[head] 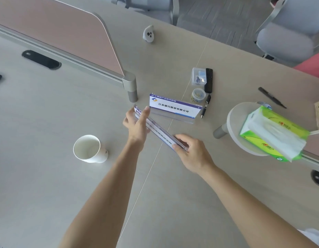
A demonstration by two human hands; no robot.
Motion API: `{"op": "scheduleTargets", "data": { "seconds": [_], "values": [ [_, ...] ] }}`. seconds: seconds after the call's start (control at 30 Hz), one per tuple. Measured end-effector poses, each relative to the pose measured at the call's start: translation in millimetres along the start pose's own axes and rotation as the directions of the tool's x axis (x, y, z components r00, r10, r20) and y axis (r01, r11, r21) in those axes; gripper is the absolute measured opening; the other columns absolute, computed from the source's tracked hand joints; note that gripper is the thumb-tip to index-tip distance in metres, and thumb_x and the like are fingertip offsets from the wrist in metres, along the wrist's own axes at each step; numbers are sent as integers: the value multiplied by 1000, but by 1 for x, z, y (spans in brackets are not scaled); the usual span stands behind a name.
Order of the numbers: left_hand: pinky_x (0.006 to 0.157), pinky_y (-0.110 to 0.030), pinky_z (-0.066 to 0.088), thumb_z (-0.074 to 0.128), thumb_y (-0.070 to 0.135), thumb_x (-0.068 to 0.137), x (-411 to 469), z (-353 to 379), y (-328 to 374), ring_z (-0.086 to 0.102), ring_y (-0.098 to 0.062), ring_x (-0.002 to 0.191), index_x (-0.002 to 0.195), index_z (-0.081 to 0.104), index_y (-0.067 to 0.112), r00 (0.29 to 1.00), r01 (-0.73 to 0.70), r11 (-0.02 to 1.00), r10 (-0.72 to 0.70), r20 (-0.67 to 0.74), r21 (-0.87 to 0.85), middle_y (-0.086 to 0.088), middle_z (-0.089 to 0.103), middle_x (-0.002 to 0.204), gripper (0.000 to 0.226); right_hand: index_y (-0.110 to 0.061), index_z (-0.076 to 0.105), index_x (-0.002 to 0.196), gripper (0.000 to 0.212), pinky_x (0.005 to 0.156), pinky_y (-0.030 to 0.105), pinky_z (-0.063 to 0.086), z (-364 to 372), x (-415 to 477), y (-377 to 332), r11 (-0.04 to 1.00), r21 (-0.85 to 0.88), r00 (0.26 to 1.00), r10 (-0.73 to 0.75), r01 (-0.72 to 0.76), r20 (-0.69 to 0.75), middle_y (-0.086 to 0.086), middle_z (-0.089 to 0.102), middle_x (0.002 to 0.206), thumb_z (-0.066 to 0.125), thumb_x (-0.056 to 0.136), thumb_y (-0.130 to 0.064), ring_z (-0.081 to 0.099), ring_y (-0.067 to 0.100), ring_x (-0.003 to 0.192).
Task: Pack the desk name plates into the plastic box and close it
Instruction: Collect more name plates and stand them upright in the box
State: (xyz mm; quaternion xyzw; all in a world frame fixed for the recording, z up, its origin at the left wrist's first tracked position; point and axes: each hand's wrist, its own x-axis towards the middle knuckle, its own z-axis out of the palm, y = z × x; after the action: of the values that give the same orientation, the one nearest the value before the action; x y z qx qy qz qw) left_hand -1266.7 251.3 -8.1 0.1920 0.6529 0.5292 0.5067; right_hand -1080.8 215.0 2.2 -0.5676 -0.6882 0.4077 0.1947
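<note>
The pale grey surface (pixel 47 176) fills most of the frame, with a pinkish divider panel (pixel 53 27) running across the upper left and grey office chairs (pixel 283 38) along the top edge. At right a round raised shelf (pixel 235 120) carries a green pack of tissues (pixel 273 133). Two bare forearms reach up from the bottom toward the centre, where both hands hold one name plate (pixel 160 129) edge-on and tilted, so its face is hard to read. The left hand (pixel 137 124) has its fingers closed around the upper left end of that plate; the right hand (pixel 190 151) pinches the lower right end between thumb and fingers. Just above and right of it, a second name plate (pixel 174 109) stands upright on the surface, white with a blue band and dark printed characters. A white paper cup (pixel 89 149) stands at lower left of centre, well apart from the hands. Above the standing plate lie a small clear plastic box (pixel 199 76), a black remote (pixel 208 80) touching its right side, a round tub of clips (pixel 198 95) and a black pen (pixel 206 106). A small white device (pixel 148 34) sits near the top centre.
</note>
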Motion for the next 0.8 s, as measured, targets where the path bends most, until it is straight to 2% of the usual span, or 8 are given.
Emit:
{"op": "scheduleTargets", "data": {
  "seconds": [0.13,0.2,0.37,0.47,0.57,0.7,0.77,0.8],
  "values": [
    [102,-51,45,61,56,72,-26,1,17,44,-4,109,137,37,24,998,-60,992,58,22,113,2,25,134,77,-34,58,124,55,96,30,49,-16,-20,-22,994,45,972,90,-102,219,-18,63,122,61,76,-61,60,3,113],
    [105,-50,41,61,59,70,-43,0,26,44,-14,116,135,38,26,994,-109,972,100,50,208,4,27,133,76,-35,54,127,66,99,33,48,-23,-28,-40,990,40,965,123,-136,233,-16,58,129,58,70,-68,60,6,112],
    [106,-45,36,62,62,65,-90,-3,45,41,-23,124,114,44,38,971,-237,886,228,72,397,7,36,122,56,-28,52,126,44,88,34,50,-31,-55,-85,992,-101,986,91,-78,139,-7,62,117,61,87,-47,62,17,105],
    [104,-44,40,62,63,66,-122,-3,48,47,-19,119,112,46,37,971,-238,891,233,60,387,6,38,120,55,-21,49,89,16,59,32,43,-36,-78,-89,956,-294,994,17,14,104,0,58,79,56,91,-35,56,30,76],
    [103,-48,42,61,72,61,-152,-4,51,51,-18,119,121,49,30,986,-167,944,157,56,284,2,43,125,74,-20,31,68,32,53,34,37,-45,-102,-85,952,-293,996,-82,85,22,4,49,64,50,93,-18,46,37,65],
    [112,-48,26,57,79,56,-187,2,57,33,-22,135,144,29,36,996,-84,941,79,28,327,0,33,144,101,-19,39,80,18,56,33,33,-57,-132,-91,903,-404,979,-191,149,-65,8,55,71,48,95,-19,44,36,65],
    [109,-41,23,61,72,68,-202,6,60,30,-21,134,148,19,39,995,-96,939,91,31,329,2,26,146,96,-16,49,95,2,59,33,33,-63,-145,-96,855,-492,968,-236,164,-89,11,61,81,49,95,-18,47,36,69],
    [104,-38,23,62,63,76,-209,10,61,31,-20,128,149,16,36,995,-101,944,93,41,313,2,25,143,90,-15,52,103,9,60,33,33,-67,-151,-99,832,-531,963,-251,161,-102,11,64,86,51,95,-17,52,37,72]
  ]
}}
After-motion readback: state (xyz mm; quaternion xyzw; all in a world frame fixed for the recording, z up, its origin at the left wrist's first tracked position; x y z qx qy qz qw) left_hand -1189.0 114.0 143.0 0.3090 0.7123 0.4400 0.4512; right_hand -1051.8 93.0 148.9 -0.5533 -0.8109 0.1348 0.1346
